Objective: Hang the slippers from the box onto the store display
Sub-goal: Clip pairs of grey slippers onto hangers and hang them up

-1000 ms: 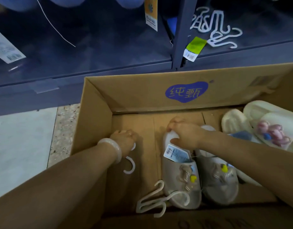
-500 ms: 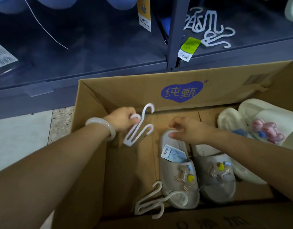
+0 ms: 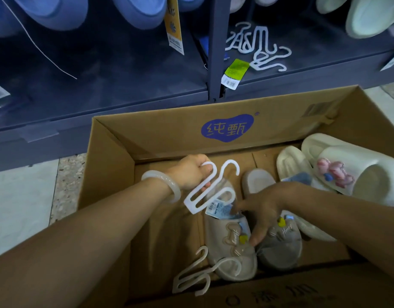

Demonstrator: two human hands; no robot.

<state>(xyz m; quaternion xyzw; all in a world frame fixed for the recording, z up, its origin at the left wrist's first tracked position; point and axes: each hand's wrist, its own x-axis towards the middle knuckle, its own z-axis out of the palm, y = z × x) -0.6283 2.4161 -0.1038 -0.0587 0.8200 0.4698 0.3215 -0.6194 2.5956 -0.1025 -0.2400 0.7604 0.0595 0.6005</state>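
Observation:
An open cardboard box [image 3: 160, 130] stands on the floor below the dark store display [image 3: 211, 63]. Inside lie a pair of grey slippers [image 3: 231, 247] with bear trims and a price tag, and a pair of white slippers [image 3: 356, 172] at the right. My left hand [image 3: 191, 172] grips a white plastic slipper hanger [image 3: 205, 192] above the left grey slipper. My right hand [image 3: 262, 212] reaches down between the two grey slippers, thumb and fingers curled round their inner edges. Another white hanger [image 3: 198, 274] lies at the box's near edge.
Blue slippers [image 3: 136, 10] hang at the top left of the display and pale ones [image 3: 374, 16] at the top right. Several loose white hangers [image 3: 258, 47] lie on the lower shelf right of the upright. Tiled floor [image 3: 20, 207] lies left of the box.
My left hand has lifted a hanger from the box floor and carried it right, over the grey slipper. My right hand has slid from the slippers' heels down onto their straps.

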